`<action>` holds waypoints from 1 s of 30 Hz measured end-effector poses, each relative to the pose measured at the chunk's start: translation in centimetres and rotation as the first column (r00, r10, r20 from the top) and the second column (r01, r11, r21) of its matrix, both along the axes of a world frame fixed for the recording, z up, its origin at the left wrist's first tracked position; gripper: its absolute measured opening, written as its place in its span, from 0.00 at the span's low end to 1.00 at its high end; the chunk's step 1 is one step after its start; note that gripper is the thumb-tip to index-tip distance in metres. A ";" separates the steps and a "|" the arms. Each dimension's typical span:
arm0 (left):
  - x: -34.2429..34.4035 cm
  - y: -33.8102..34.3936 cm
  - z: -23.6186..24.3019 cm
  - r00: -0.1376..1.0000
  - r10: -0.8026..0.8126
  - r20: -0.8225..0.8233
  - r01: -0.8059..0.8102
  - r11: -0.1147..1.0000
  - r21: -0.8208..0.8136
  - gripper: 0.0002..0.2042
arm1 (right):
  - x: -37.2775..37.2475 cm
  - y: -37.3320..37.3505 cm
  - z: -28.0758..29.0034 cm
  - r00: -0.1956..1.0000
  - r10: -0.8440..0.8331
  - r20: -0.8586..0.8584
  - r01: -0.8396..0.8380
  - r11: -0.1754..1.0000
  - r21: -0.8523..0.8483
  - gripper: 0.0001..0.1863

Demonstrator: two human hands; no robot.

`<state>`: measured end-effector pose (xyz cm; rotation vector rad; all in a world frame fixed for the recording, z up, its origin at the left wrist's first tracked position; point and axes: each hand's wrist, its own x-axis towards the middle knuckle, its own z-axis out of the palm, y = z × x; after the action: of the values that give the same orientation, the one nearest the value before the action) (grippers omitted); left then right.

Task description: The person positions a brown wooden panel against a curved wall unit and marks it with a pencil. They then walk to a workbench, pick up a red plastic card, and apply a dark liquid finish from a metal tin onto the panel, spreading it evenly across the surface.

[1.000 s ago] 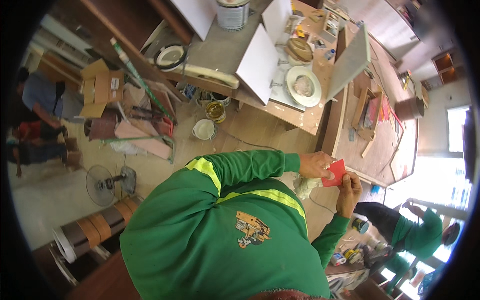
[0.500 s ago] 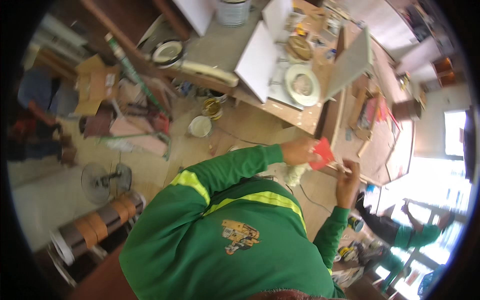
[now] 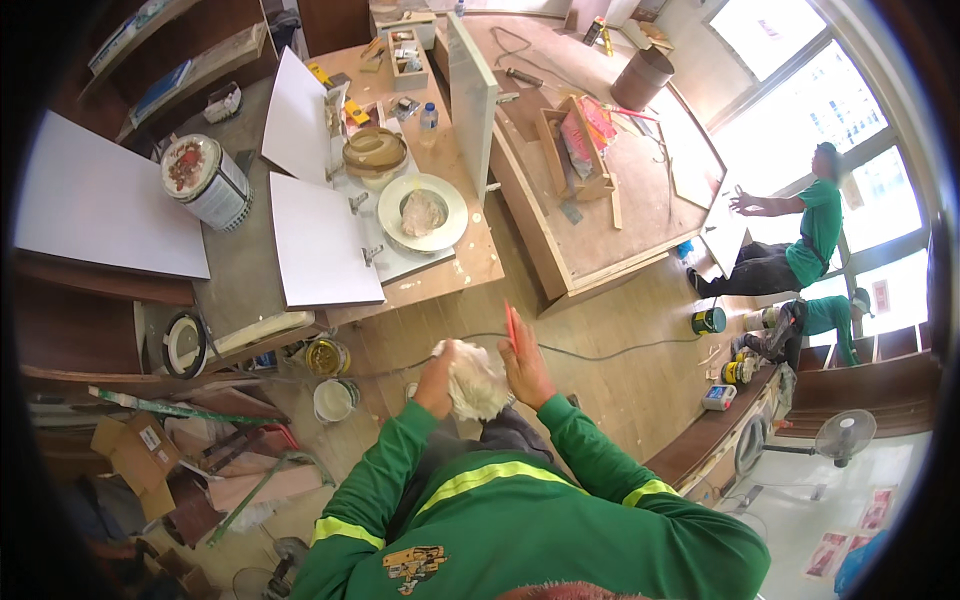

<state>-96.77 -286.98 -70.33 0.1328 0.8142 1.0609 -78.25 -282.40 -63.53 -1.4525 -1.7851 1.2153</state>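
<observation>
My left hand [image 3: 435, 384] is closed round an off-white crumpled rag [image 3: 477, 382], which hangs between my two hands above the floor. Close beside it, my right hand [image 3: 526, 370] grips a flat red scraper [image 3: 511, 327], seen nearly edge-on and pointing away from me. Beyond my hands, a workbench [image 3: 465, 268] carries a round pale dish [image 3: 388, 215] with a lump of whitish paste [image 3: 422, 214] in it. A brown-lidded tub [image 3: 375, 152] stands just behind the dish.
White panels [image 3: 325, 245] lean over the bench, and a pale board [image 3: 472, 110] stands upright at its right. A large wooden platform [image 3: 620, 230] lies beyond. Buckets [image 3: 333, 400] and a cable [image 3: 620, 350] are on the floor. Two co-workers [image 3: 815, 225] are near the windows at right.
My view has turned to the right, so the bench now lies further left. The red scraper has passed from my left hand to my right; the rag is still in my left.
</observation>
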 end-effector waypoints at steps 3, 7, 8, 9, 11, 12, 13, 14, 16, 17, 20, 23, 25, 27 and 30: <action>-2.6 -1.2 -2.9 0.929 0.253 0.270 -0.223 0.965 -0.139 0.29 | -4.0 -0.1 0.2 0.825 0.327 0.462 -0.419 0.902 0.110 0.36; -3.0 -0.3 -9.7 0.873 0.375 0.312 -0.293 0.914 -0.280 0.28 | -6.2 -3.5 -8.7 0.864 0.481 0.148 -0.488 0.873 0.015 0.37; -2.8 -0.8 -12.4 0.858 0.451 0.245 -0.363 0.871 -0.331 0.25 | -6.7 -3.7 -8.6 0.838 0.510 0.193 -0.515 0.857 -0.028 0.37; -3.3 -2.6 -17.5 0.822 0.430 0.373 -0.375 0.902 -0.213 0.25 | -7.0 -3.9 -8.6 0.753 0.629 0.192 -0.602 0.777 -0.185 0.36; -5.1 -5.0 -23.0 0.755 0.560 0.342 -0.463 0.824 -0.326 0.25 | -6.4 -3.9 -11.2 0.655 0.740 0.153 -0.643 0.653 -0.401 0.34; -6.1 -5.7 -24.6 0.753 0.608 0.253 -0.518 0.784 -0.342 0.24 | -5.0 -4.6 -12.9 0.656 0.745 0.119 -0.620 0.623 -0.477 0.32; -8.1 -7.1 -27.6 0.721 0.670 0.175 -0.565 0.716 -0.411 0.24 | -3.8 -5.1 -13.9 0.647 0.758 0.081 -0.608 0.578 -0.545 0.31; -10.2 -8.4 -30.6 0.686 0.722 0.095 -0.608 0.640 -0.470 0.24 | -2.6 -4.7 -14.3 0.699 0.702 0.138 -0.524 0.634 -0.569 0.30; -13.9 -9.9 -34.1 0.751 0.577 -0.322 -0.647 0.741 -0.180 0.25 | 1.8 -4.8 -16.7 0.785 0.551 0.284 -0.321 0.753 -0.574 0.29; -15.5 -10.2 -35.8 0.717 0.577 -0.391 -0.677 0.709 -0.195 0.25 | 4.9 -5.1 -18.1 0.802 0.477 0.359 -0.226 0.799 -0.557 0.29; -25.5 -10.7 -44.0 0.483 0.434 -0.761 -0.868 0.350 -0.351 0.26 | 8.8 -4.7 -17.2 0.822 0.438 0.365 -0.151 0.785 -0.601 0.31; -30.1 -5.7 -49.3 0.354 0.115 -0.928 -0.873 0.397 -0.284 0.27 | 14.8 -5.9 -16.3 0.782 0.357 0.511 0.012 0.811 -0.585 0.31; -36.5 -6.4 -52.4 0.417 -0.193 -0.888 -0.807 0.371 -0.460 0.27 | 17.2 -7.1 -16.8 0.797 0.295 0.527 0.114 0.784 -0.611 0.31; -41.5 -6.9 -53.5 0.420 -0.190 -0.887 -0.766 0.451 -0.459 0.27 | 16.7 -7.6 -17.0 0.807 0.294 0.512 0.061 0.821 -0.567 0.28; -38.4 -7.3 -54.9 0.623 0.484 -0.614 -0.669 0.736 -0.100 0.31 | 17.7 -8.3 -14.9 0.800 0.237 0.552 0.215 0.745 -0.631 0.25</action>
<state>-135.14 -294.24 -125.24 -0.1329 1.6391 1.5219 -60.58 -290.73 -78.40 -2.4962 -1.7957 1.6361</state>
